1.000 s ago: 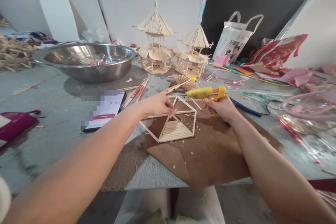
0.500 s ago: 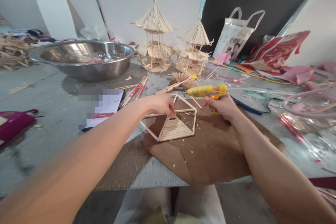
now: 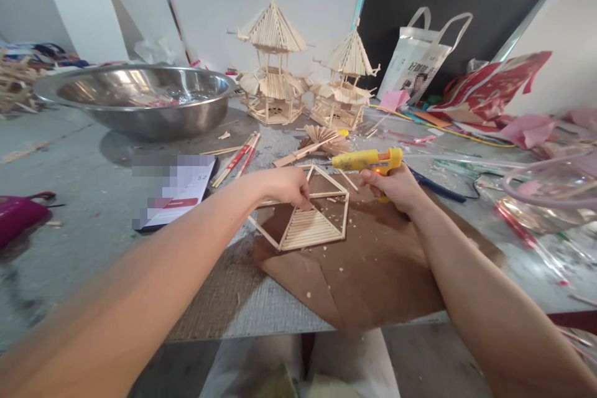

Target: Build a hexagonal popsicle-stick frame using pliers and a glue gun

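Note:
A six-sided frame of thin wooden sticks point(image 3: 346, 216) lies on a piece of brown cardboard point(image 3: 373, 273). One triangle of it is filled with a panel of parallel sticks point(image 3: 310, 230) that shorten toward the middle. My left hand point(image 3: 295, 188) is closed in a pinch at the narrow top of this panel, pressing a short wooden stick there that the fingertips mostly cover. To the right, my right hand point(image 3: 389, 186) is wrapped round a yellow hot glue gun point(image 3: 368, 161). Its nozzle points left, above the frame's far side, and an orange light glows on its body.
Two stick-built pagodas point(image 3: 272, 74) point(image 3: 347, 84) stand at the back. A steel basin point(image 3: 153, 118) and a phone point(image 3: 180, 196) are on the left, near bundled sticks point(image 3: 237, 158). A folded fan-like piece point(image 3: 324, 140) lies beyond the frame. A white bag point(image 3: 413, 65) and plastic scraps are at right.
My left fingertips have come slightly down toward me, and the dark gap above the panel's last stick has closed. The glue gun stays nearly still. The view has shifted a little.

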Demonstrator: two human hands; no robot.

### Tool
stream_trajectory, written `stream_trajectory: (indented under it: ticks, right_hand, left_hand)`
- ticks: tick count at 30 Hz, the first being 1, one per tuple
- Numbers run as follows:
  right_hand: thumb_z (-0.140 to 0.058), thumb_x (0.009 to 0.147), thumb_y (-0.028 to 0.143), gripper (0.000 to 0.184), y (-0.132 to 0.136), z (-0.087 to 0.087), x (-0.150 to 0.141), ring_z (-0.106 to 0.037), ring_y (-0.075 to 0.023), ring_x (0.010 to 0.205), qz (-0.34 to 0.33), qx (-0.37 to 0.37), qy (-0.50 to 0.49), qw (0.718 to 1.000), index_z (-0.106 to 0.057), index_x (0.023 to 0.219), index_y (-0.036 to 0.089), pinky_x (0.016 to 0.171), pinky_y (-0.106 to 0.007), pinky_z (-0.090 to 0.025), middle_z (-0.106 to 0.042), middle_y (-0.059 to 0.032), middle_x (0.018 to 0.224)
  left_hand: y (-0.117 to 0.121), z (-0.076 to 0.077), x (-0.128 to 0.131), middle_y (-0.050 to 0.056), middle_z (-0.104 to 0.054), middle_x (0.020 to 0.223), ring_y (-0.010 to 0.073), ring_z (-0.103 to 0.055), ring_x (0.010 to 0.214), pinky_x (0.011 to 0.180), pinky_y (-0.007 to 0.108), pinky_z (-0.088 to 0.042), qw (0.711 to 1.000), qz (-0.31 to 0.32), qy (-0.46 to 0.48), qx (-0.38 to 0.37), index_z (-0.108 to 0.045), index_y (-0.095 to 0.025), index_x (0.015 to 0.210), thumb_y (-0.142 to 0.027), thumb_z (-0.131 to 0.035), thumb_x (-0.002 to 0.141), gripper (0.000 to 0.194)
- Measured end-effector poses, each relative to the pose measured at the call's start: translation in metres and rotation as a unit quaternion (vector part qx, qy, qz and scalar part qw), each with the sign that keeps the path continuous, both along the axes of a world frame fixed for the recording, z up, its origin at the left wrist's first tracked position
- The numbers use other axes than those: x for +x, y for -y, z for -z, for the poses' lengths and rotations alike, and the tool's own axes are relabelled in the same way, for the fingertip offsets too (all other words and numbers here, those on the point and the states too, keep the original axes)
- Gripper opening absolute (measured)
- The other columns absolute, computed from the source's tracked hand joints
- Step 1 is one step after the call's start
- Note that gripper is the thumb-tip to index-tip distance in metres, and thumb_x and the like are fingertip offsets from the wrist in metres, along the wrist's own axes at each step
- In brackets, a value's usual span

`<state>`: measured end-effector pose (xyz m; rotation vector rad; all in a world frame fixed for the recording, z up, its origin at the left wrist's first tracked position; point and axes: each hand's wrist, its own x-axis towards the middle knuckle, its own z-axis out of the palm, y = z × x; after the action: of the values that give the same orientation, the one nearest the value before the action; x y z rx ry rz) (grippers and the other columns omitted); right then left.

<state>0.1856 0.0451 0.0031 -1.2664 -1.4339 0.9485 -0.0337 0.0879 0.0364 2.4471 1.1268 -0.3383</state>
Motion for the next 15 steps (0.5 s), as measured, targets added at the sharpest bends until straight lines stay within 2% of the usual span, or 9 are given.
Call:
stream_trajectory:
  ticks: [15]
  right_hand:
    - [-0.072, 0.053, 0.046, 0.034, -0.0022, 0.0061, 0.0052, -0.037, -0.0049, 0.034, 0.003, 0.006, -0.002, 1.000, -0.055, 0.064, 0.018, 0.034, -0.021, -0.029, -0.055, 0.0022, 0.053]
  left_hand:
    - [0.0017, 0.0031, -0.0041, -0.002, -0.060, 0.056, 0.0098, -0.048, 0.053, 0.053, 0.021, -0.032, 0.999, -0.029, 0.037, -0.021, -0.070, -0.017, 0.073, -0.032, -0.060, 0.060, 0.022]
